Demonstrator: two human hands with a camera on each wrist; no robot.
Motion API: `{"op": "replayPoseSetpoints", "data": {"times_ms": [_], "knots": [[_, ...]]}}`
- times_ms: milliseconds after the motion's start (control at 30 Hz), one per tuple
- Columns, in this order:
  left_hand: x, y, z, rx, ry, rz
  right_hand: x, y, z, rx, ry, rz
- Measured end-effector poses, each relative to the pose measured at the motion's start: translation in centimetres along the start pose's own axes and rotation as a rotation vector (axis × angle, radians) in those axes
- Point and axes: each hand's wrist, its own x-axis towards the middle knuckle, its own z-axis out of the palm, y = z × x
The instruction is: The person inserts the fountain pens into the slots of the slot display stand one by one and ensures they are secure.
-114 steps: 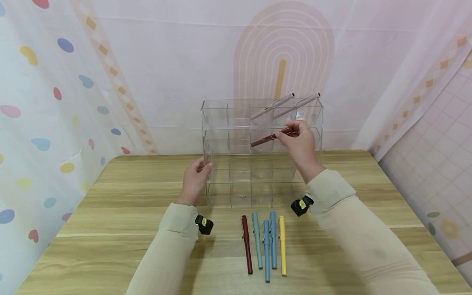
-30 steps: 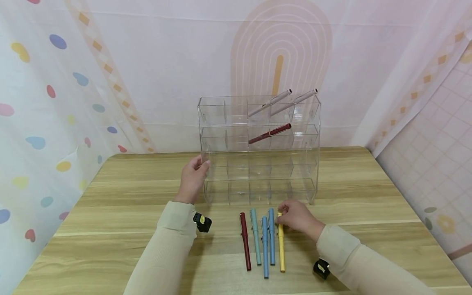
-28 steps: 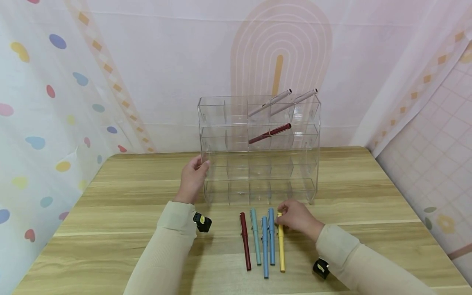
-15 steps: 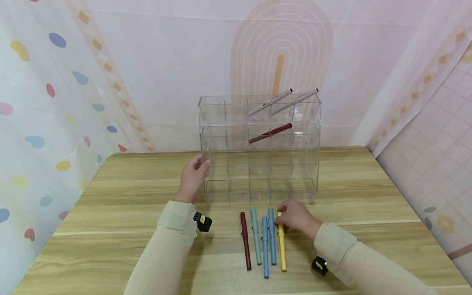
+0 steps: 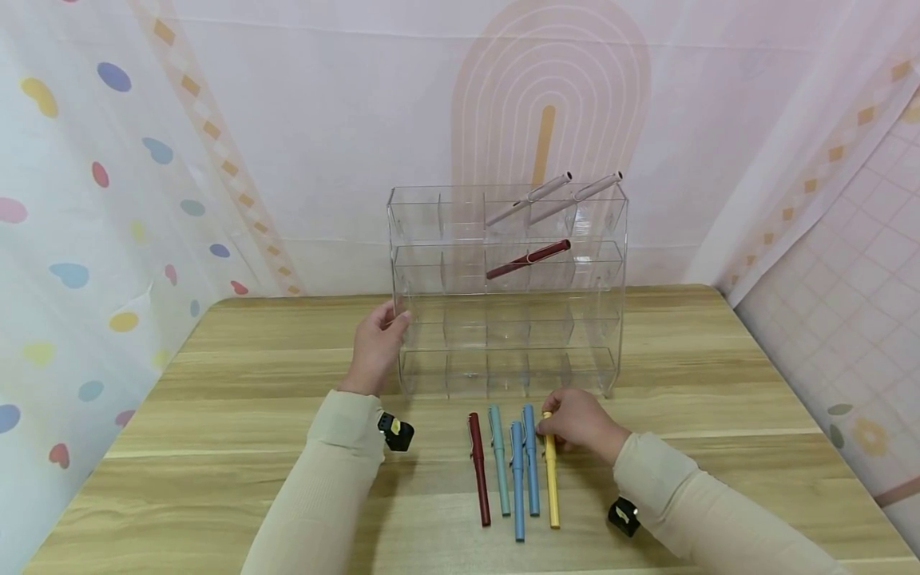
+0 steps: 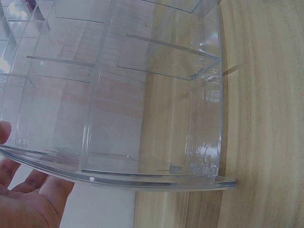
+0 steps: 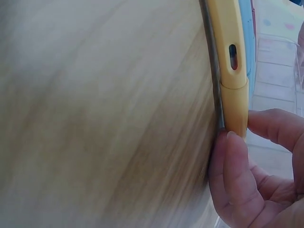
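A clear acrylic pen rack (image 5: 508, 335) stands upright on the table, stepped in several tiers with dividers. My left hand (image 5: 377, 347) grips its left side panel, thumb inside and fingers outside in the left wrist view. Before the rack, my right hand (image 5: 580, 419) pinches the capped end of a yellow pen (image 5: 552, 483), which still lies along the table. In the right wrist view, the fingers (image 7: 236, 166) close on the cap of that yellow pen (image 7: 230, 42). A dark red pen (image 5: 528, 259) leans in the second tier; two pale pens (image 5: 530, 199) lean in the top tier.
Left of the yellow pen lie two blue pens (image 5: 517, 483), a teal pen (image 5: 499, 463) and another dark red pen (image 5: 479, 471), roughly parallel. A patterned cloth (image 5: 345, 144) hangs behind the wooden table (image 5: 273, 383).
My right hand has let go of the dark red pen in the second tier and come down to the yellow pen, where it now stays nearly still. The left hand keeps its hold.
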Motion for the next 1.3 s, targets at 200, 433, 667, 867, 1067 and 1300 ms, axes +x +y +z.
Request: {"op": "replayPoseSetpoints", "data": {"times_ms": [200, 433, 667, 867, 1067, 1300], "knots": [[-0.1, 0.2, 0.1, 0.010, 0.004, 0.006, 0.0, 0.3, -0.4, 0.047, -0.013, -0.001], [-0.1, 0.2, 0.1, 0.010, 0.003, 0.012, -0.1, 0.3, -1.0, 0.085, -0.018, 0.002], [0.0, 0.1, 0.1, 0.013, 0.005, 0.020, -0.3, -0.1, -1.6, 0.123, 0.006, -0.032], [0.0, 0.0, 0.1, 0.003, 0.009, 0.014, -0.5, -0.6, -2.2, 0.166, -0.001, -0.036], [0.0, 0.0, 0.0, 0.004, 0.008, 0.017, -0.6, -1.1, -3.0, 0.207, -0.011, -0.039], [0.0, 0.0, 0.0, 0.005, 0.003, 0.015, -0.7, -1.5, -4.1, 0.273, -0.006, -0.066]]}}
